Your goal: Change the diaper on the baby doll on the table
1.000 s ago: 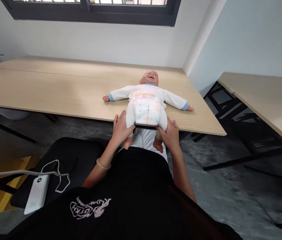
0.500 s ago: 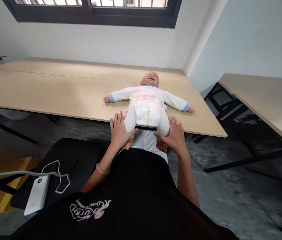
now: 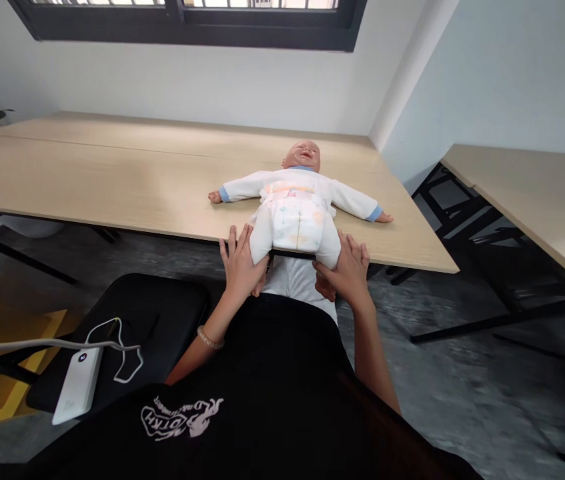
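Note:
A baby doll [image 3: 343, 192] lies on its back on the wooden table, arms spread wide, in a white top with blue cuffs. Around its hips is a printed white diaper [image 3: 296, 225], and its white-clad legs hang over the front edge. My left hand [image 3: 241, 265] is wrapped round the lower part of the doll's leg on the left, thumb across the inner side. On the right, my right hand [image 3: 351, 272] grips the other leg the same way. Both of the doll's feet are partly hidden by my hands.
The wooden table [image 3: 112, 180] runs along the wall under a window. To the left, a black chair [image 3: 162, 300] bears a white power bank [image 3: 79, 383] with a cable. A second table [image 3: 537, 193] stands at the right, across a gap.
My thumbs have shifted a little on the doll's legs. The doll's feet show slightly less than before, and the view has moved a touch.

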